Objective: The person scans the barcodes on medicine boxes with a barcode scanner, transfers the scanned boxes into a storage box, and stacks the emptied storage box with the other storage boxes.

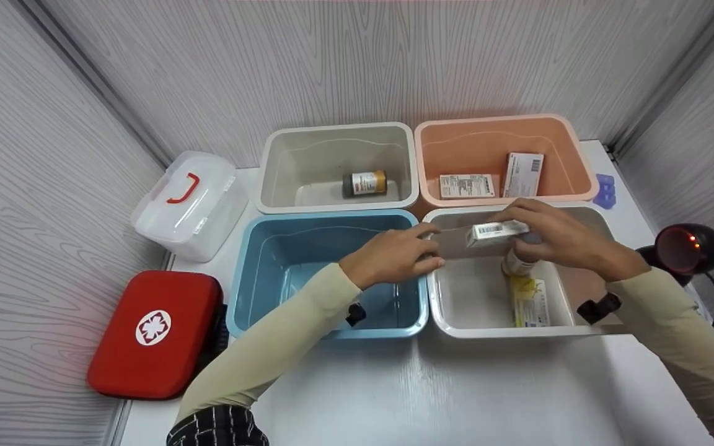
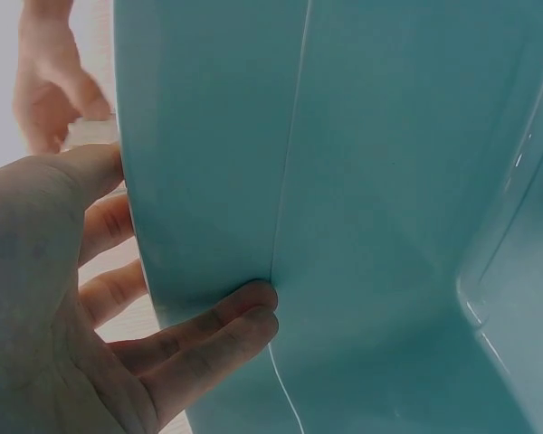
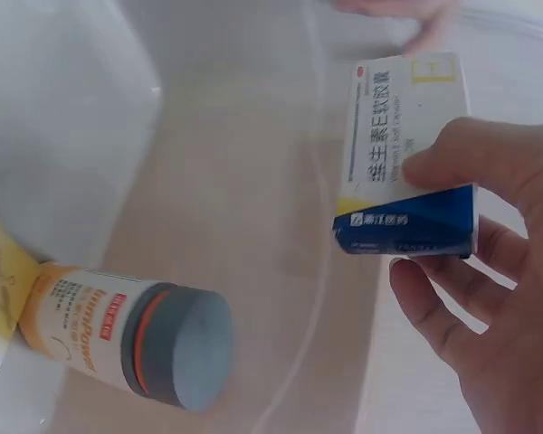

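In the head view, the vitamin E soft capsule carton [image 3: 376, 172] is above the twelve o'clock half of the whitish bin [image 1: 506, 332], pinched between the right hand's [image 1: 558, 238] thumb and fingers; an immPower bottle [image 3: 81, 312] lies toward five o'clock. The carton is probably light, stiff thin card, slightly slick and easily dented, so a gentle hold across opposite faces should suit. The left hand [image 1: 394, 255], fingers loosely spread, straddles the blue bin's [image 1: 332, 217] three o'clock wall
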`<state>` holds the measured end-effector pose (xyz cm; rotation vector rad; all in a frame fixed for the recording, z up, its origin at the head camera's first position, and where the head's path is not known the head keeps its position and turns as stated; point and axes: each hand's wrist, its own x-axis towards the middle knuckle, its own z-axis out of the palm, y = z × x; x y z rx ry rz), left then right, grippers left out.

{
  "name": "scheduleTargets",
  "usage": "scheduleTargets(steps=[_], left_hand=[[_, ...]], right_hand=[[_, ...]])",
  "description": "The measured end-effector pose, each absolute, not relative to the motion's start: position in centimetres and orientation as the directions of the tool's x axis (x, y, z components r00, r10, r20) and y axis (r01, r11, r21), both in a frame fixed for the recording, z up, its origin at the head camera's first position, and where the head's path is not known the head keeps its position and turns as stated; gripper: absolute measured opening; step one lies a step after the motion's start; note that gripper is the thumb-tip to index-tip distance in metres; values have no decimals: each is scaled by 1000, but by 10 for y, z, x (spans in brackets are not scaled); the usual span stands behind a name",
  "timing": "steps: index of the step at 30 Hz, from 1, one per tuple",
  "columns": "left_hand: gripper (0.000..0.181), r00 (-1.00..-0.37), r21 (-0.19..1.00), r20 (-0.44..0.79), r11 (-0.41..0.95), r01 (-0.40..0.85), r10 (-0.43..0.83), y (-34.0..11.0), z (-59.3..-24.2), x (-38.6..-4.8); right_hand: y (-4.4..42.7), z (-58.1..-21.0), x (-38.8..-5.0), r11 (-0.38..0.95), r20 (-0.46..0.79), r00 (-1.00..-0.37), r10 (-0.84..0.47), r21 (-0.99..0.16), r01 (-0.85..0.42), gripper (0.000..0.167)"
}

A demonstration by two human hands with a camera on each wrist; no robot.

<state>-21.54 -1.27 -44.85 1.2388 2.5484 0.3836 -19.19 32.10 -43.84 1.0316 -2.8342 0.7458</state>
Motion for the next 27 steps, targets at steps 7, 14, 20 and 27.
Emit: scheduleTargets(steps=[7,14,20,27], left_hand=[[44,-598,366,-147,605,707,788,-12,-448,-217],[45,-601,365,-148,608,705,786,-12,-448,-216],[44,-589,360,-130,591,722,798,-13,-450,-215],[44,-589,373,-132,591,715,797,-13,-451,-216]], right_hand=[[355,-427,-182,664,304,-847,-437,-526,-532,55],[399,-430,-166,617,339,-929,-148,-703,-354,45],[437,-440,-155,591,337,-941,-5,-759,-275,48],[469,-454,-144,544,303,-951,64,-809,-221,44]])
